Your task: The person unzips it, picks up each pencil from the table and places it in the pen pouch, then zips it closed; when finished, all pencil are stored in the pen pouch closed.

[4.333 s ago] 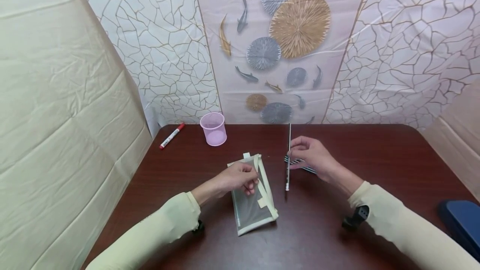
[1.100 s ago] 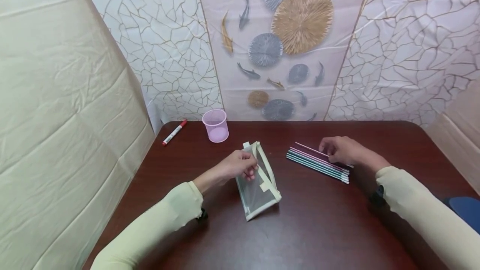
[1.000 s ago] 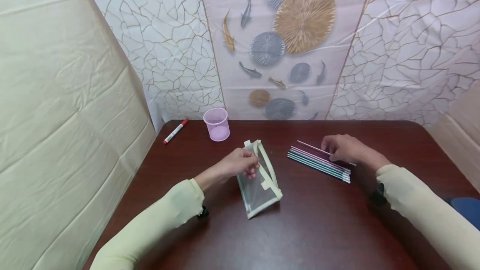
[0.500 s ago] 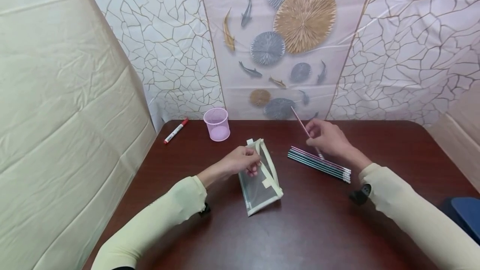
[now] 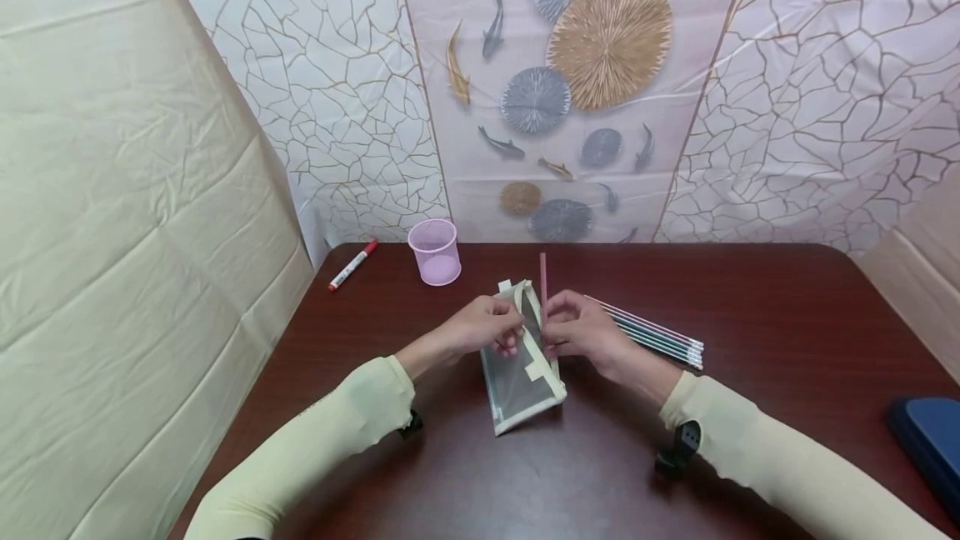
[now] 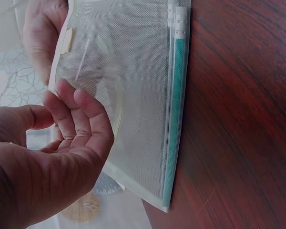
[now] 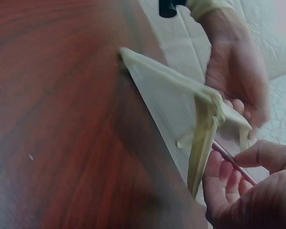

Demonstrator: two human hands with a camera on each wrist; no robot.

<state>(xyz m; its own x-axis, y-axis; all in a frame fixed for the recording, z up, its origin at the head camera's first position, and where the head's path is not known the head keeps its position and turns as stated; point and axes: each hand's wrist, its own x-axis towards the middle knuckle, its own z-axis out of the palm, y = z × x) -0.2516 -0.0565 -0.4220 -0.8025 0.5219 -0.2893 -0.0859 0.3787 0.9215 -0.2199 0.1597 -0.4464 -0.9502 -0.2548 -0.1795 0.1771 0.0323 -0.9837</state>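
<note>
A cream-edged mesh pouch (image 5: 517, 390) stands tilted on the table, its zip side gaping. The left hand (image 5: 480, 327) pinches the pouch's upper edge. Between the thumb and fingers of the right hand (image 5: 588, 336) is a pink pencil (image 5: 543, 286), held at the pouch's opening; in the right wrist view the pencil (image 7: 233, 163) has one end at the opening. Through the mesh in the left wrist view shows a teal pencil (image 6: 174, 114) with a white end, lying along the bottom. Several pencils (image 5: 660, 336) lie side by side behind the right hand, partly hidden by it.
A pink cup (image 5: 437, 261) stands at the back of the table, left of the pouch. A red-capped marker (image 5: 352, 267) lies at the back left. The corner of a dark blue object (image 5: 930, 440) shows at the right edge.
The right hand has picked a pink pencil from the row and carried it left to the pouch, turning it nearly upright. The left hand keeps its hold on the pouch, with little movement.
</note>
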